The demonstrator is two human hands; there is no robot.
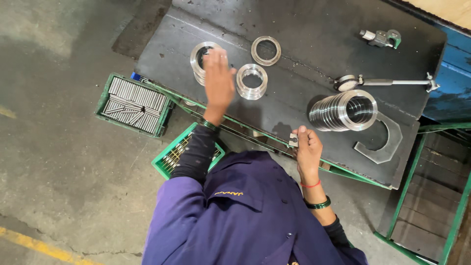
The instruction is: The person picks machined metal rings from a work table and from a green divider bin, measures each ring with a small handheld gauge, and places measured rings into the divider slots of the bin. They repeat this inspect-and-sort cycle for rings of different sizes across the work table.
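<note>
Altogether two hands [218, 81], three ring stacks [252, 81].

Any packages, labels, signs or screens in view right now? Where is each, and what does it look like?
Gauge dial: round white face, dark rim, right side of bench, on a long metal stem.
Green crate: floor left of bench, rectangular, filled with metal rods.
Second green crate: under left forearm, partly hidden.
No screens or signs.

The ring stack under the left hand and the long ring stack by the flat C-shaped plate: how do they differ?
The ring stack under the left hand stands upright, short, and is partly covered by the left hand. The long ring stack lies on its side, holds many more rings, and no hand touches it. Both are shiny metal rings on the dark table.
</note>
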